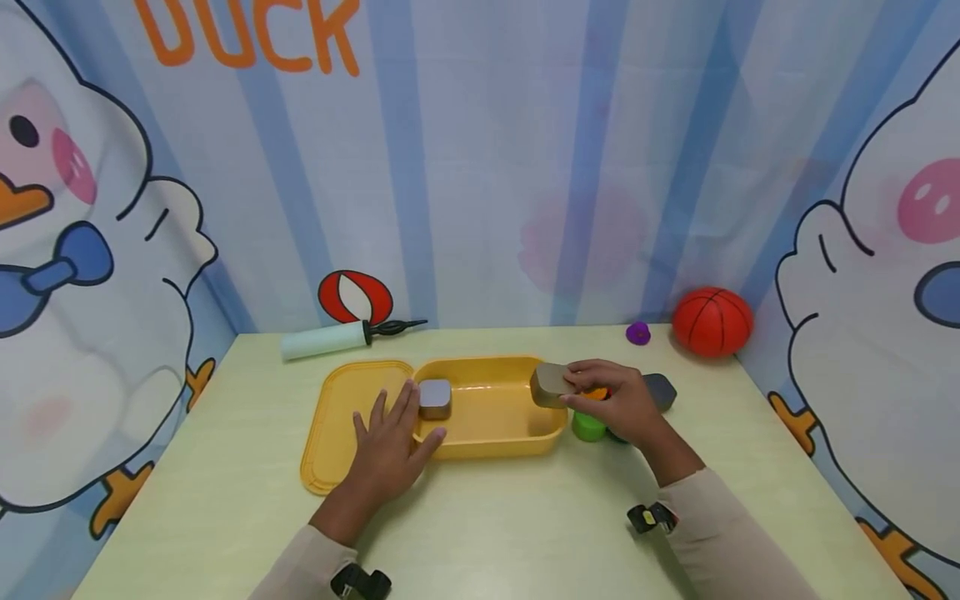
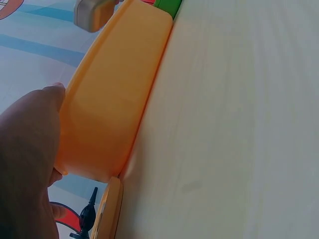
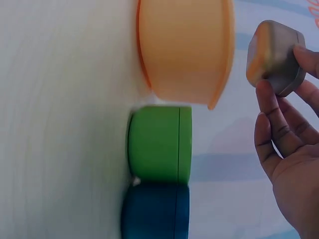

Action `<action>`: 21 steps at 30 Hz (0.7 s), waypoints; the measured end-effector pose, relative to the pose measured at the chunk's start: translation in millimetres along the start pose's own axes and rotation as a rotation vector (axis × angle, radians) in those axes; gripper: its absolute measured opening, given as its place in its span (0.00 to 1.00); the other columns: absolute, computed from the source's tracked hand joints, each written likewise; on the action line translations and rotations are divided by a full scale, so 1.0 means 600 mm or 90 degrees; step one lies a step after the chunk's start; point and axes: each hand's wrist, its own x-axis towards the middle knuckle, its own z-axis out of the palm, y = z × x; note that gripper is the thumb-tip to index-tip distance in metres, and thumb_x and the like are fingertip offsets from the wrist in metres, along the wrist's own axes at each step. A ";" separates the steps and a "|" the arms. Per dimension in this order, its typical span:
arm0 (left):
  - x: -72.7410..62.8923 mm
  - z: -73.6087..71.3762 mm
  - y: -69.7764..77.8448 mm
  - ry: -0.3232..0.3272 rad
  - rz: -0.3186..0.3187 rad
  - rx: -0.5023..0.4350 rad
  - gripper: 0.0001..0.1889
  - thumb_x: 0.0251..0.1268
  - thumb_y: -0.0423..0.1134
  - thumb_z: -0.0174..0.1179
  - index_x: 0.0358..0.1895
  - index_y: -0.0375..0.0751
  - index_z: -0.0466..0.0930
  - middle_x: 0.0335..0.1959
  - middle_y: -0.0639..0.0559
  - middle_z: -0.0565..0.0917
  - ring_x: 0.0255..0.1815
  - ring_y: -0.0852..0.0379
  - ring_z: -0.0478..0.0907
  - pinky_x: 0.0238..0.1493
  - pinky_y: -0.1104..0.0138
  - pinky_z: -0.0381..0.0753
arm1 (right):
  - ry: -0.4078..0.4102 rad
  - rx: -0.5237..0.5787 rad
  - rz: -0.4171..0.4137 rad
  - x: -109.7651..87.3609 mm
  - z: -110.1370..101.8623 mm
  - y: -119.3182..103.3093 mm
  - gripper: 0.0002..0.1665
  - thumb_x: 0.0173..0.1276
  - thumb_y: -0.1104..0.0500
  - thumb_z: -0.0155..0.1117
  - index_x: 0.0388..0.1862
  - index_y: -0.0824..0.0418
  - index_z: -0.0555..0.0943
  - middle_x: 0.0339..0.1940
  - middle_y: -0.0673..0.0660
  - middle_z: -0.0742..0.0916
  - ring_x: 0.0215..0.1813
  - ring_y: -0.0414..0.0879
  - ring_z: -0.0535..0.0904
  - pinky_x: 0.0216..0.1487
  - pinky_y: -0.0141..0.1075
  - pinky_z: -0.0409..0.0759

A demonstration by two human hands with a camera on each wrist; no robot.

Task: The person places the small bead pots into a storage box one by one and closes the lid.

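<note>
A yellow rectangular container (image 1: 487, 446) with rounded corners stands on the table. My left hand (image 1: 390, 454) rests at its left end, fingers spread and thumb at the near rim. Inside, at that end, sits a small silver tin (image 1: 435, 398). My right hand (image 1: 618, 400) pinches a gold-beige metal tin (image 1: 550, 385) between thumb and fingers, raised above the container's right end. In the right wrist view this tin (image 3: 279, 57) hangs clear of the container wall (image 3: 184, 50). Flat beside the container, on the left, lies a yellow lid (image 1: 333, 450), partly behind my left hand.
Right of the container are a green tin (image 1: 588, 427), a blue tin (image 3: 154, 211) and a dark grey tin (image 1: 660, 392). Further back lie a pale hand pump (image 1: 326, 340), a small purple object (image 1: 638, 333) and a red ball (image 1: 712, 322). A printed curtain (image 1: 480, 167) hangs behind.
</note>
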 end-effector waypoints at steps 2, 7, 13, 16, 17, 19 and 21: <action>-0.001 0.000 0.000 0.001 0.001 0.000 0.49 0.83 0.70 0.49 0.91 0.44 0.45 0.94 0.48 0.47 0.93 0.29 0.40 0.81 0.18 0.32 | -0.012 -0.002 0.005 0.007 0.012 -0.006 0.15 0.61 0.68 0.84 0.48 0.64 0.95 0.58 0.67 0.92 0.56 0.46 0.90 0.53 0.45 0.93; -0.002 -0.001 0.000 0.004 0.006 -0.006 0.49 0.83 0.70 0.49 0.91 0.44 0.45 0.94 0.47 0.48 0.93 0.29 0.40 0.81 0.18 0.32 | -0.046 -0.002 0.037 0.021 0.044 -0.017 0.14 0.62 0.66 0.84 0.47 0.66 0.94 0.57 0.68 0.92 0.57 0.62 0.90 0.51 0.49 0.92; 0.000 0.001 0.001 0.002 0.004 -0.003 0.49 0.83 0.70 0.49 0.91 0.44 0.45 0.94 0.48 0.48 0.93 0.29 0.40 0.81 0.18 0.32 | -0.130 -0.059 0.058 0.036 0.079 -0.028 0.18 0.64 0.62 0.84 0.52 0.67 0.94 0.57 0.69 0.92 0.46 0.55 0.91 0.52 0.52 0.92; 0.001 0.002 0.001 0.002 0.004 -0.001 0.49 0.82 0.70 0.49 0.91 0.44 0.45 0.94 0.48 0.48 0.93 0.29 0.40 0.80 0.18 0.32 | -0.172 -0.061 0.069 0.045 0.093 -0.035 0.18 0.65 0.61 0.84 0.53 0.67 0.93 0.58 0.68 0.92 0.44 0.51 0.92 0.51 0.47 0.93; 0.001 0.002 0.000 0.002 0.003 0.002 0.49 0.82 0.71 0.48 0.91 0.44 0.45 0.94 0.48 0.47 0.93 0.29 0.40 0.80 0.18 0.32 | -0.183 -0.057 0.072 0.049 0.097 -0.037 0.18 0.65 0.61 0.84 0.52 0.66 0.93 0.58 0.67 0.92 0.43 0.50 0.92 0.49 0.44 0.93; 0.002 0.002 0.000 -0.002 -0.001 0.007 0.50 0.82 0.72 0.47 0.91 0.45 0.44 0.94 0.48 0.47 0.93 0.29 0.40 0.81 0.18 0.32 | -0.199 -0.051 0.077 0.055 0.107 -0.038 0.16 0.66 0.61 0.83 0.51 0.65 0.93 0.59 0.67 0.92 0.42 0.49 0.92 0.45 0.37 0.92; 0.002 0.002 -0.001 -0.005 -0.007 0.011 0.50 0.82 0.72 0.47 0.92 0.45 0.43 0.94 0.48 0.46 0.93 0.29 0.39 0.81 0.18 0.31 | -0.210 -0.050 0.089 0.060 0.117 -0.039 0.15 0.66 0.61 0.83 0.50 0.64 0.94 0.60 0.66 0.92 0.41 0.47 0.91 0.42 0.32 0.90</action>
